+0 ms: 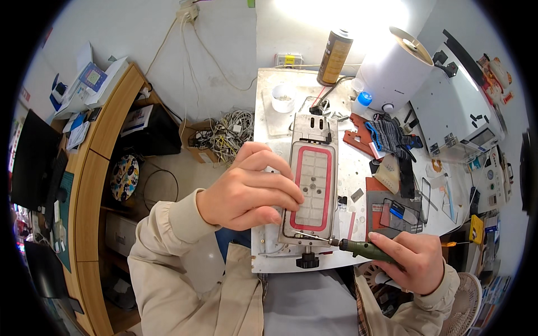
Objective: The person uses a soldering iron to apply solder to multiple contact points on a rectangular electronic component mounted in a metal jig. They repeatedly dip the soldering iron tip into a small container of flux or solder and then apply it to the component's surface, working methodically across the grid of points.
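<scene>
Running lengthwise on the bench is a metal fixture (330, 168), with a pink-red rounded frame (327, 187) round a gridded pale plate (312, 210). A black knob (307, 261) sticks out of its near end. My left hand (255, 187) reaches over its left side, fingers stretched and fingertips resting at the plate's left part; nothing shows in its grasp. My right hand (412, 259) is closed round the dark green handle of a pen-like tool (364, 249). From that tool a thin metal rod (314, 237) points left, across the fixture's near end.
Farther back stand a white tub (283, 98), a spray can (335, 57) and a white cylindrical appliance (395, 70). On the right lie striped gloves (392, 134), a mat (378, 215) and a white boxy machine (457, 115). Tangled cables (232, 134) fill a box left of the bench.
</scene>
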`<state>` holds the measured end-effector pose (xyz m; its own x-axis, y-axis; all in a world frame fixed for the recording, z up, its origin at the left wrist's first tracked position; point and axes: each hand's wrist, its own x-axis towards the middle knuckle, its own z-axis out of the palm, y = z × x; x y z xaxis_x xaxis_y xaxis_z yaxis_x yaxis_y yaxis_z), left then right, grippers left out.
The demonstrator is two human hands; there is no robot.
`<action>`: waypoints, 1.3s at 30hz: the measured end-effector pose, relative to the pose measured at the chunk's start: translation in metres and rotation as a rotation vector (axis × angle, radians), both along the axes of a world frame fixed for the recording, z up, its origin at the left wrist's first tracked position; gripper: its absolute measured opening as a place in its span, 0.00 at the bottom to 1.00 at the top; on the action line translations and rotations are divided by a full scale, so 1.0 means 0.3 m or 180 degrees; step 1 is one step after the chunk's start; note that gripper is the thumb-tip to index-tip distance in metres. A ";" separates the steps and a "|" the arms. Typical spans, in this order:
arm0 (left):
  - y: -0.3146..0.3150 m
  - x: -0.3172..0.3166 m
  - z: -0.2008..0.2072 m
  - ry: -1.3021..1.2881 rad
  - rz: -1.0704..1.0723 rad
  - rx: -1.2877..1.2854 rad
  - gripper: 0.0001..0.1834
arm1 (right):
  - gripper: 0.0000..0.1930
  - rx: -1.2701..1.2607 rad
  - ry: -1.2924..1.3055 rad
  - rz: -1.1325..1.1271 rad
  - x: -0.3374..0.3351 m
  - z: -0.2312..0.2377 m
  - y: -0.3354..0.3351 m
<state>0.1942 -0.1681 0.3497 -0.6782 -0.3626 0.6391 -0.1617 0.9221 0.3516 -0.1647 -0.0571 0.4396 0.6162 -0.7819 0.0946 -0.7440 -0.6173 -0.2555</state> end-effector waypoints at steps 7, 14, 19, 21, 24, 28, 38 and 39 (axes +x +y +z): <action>0.009 0.002 0.011 -0.0057 0.0056 0.0055 0.36 | 0.28 -0.0041 -0.0013 -0.0012 0.006 -0.003 0.004; 0.015 -0.001 0.012 -0.0037 0.0070 0.0121 0.37 | 0.29 0.0014 -0.0024 0.0052 0.013 -0.006 0.010; 0.027 0.002 0.021 0.0106 0.0084 0.0255 0.35 | 0.29 -0.0026 -0.0067 0.0033 0.027 0.000 0.008; 0.059 0.008 0.052 0.0269 0.0059 0.0282 0.27 | 0.29 -0.0050 -0.0131 -0.0029 0.032 0.002 0.013; 0.167 0.000 0.054 0.0168 0.0234 -0.0069 0.14 | 0.30 0.0049 -0.0338 0.0147 0.023 -0.014 0.019; 0.257 0.004 0.009 0.0353 0.0599 -0.0416 0.11 | 0.32 0.0392 -0.0351 0.0278 0.044 -0.017 0.030; 0.370 0.124 -0.016 -0.0005 0.1611 -0.0948 0.03 | 0.32 0.1327 -0.0778 0.0108 0.009 -0.047 0.076; 0.330 0.154 -0.013 0.0155 0.1915 -0.0811 0.05 | 0.33 0.1324 -0.0933 -0.0072 -0.021 -0.051 0.087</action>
<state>0.2403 -0.0690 0.3459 -0.3723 -0.5028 0.7802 -0.6647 0.7311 0.1540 -0.1710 -0.0310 0.4242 0.5929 -0.8030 -0.0612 -0.6162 -0.4034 -0.6764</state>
